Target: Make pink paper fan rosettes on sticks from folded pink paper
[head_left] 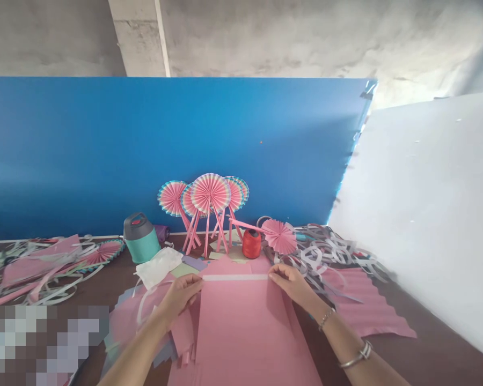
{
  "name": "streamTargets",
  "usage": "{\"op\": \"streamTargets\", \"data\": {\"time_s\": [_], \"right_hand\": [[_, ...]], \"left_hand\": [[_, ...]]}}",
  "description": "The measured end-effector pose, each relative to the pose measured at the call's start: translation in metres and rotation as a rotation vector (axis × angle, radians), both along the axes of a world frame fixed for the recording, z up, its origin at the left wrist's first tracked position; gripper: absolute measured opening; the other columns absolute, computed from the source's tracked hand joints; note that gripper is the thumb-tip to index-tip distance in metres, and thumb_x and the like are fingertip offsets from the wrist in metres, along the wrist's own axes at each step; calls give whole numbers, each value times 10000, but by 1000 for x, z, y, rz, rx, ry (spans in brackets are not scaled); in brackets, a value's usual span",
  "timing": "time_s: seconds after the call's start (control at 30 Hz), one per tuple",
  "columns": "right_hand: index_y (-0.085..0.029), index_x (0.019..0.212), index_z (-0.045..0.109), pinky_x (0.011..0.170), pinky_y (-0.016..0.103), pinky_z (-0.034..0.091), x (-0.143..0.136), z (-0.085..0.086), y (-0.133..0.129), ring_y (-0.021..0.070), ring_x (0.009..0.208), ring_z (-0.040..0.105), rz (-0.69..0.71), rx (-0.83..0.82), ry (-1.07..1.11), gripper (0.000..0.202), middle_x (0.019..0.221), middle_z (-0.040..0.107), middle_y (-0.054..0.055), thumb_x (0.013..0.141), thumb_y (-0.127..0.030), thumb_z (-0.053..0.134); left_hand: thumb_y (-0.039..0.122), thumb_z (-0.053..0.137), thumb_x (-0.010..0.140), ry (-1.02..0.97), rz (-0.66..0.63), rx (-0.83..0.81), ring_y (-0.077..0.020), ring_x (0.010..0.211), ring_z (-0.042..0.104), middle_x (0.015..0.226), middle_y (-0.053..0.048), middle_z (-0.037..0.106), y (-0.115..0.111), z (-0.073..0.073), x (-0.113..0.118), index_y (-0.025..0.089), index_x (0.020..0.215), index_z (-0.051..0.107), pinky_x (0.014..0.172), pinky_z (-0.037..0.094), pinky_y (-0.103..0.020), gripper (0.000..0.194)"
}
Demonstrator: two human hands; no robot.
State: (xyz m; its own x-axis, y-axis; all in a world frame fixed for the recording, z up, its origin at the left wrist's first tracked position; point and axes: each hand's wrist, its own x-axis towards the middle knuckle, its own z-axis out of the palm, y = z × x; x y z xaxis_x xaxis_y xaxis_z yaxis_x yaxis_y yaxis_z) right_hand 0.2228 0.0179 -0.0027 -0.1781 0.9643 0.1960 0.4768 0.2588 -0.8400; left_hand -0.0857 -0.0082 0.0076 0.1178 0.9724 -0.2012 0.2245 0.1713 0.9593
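Note:
A sheet of pink paper (237,327) lies flat in front of me, on top of more pink paper. Along its far edge runs a narrow white strip that looks like tape (235,277). My left hand (183,294) is closed in a pinch at the strip's left end, by the sheet's corner. At the opposite end, the fingertips of my right hand (290,281) pinch the strip by the right corner. Between the two hands the strip looks straight. A red thread spool (251,244) stands just beyond the sheet.
Several pleated pink paper fans (210,193) lean against the blue partition (225,123). A teal container (140,241) stands left, near a white pouch (159,266). Tangled white strips (326,246) and pleated pink paper (366,300) lie right; paper scraps (44,262) cover the far left.

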Motion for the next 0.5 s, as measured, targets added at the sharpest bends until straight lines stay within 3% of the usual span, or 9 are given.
{"op": "streamTargets", "data": {"time_s": [0.5], "right_hand": [[-171,740,596,666,285,420,2,-11,4,183,699,564,-44,73,-113,175,713,629,27,754,-290,468]], "left_hand": [[477,528,726,17,37,48,-37,331,147,369,107,363,1,-7,6,166,782,530,371,86,-190,316]]}}
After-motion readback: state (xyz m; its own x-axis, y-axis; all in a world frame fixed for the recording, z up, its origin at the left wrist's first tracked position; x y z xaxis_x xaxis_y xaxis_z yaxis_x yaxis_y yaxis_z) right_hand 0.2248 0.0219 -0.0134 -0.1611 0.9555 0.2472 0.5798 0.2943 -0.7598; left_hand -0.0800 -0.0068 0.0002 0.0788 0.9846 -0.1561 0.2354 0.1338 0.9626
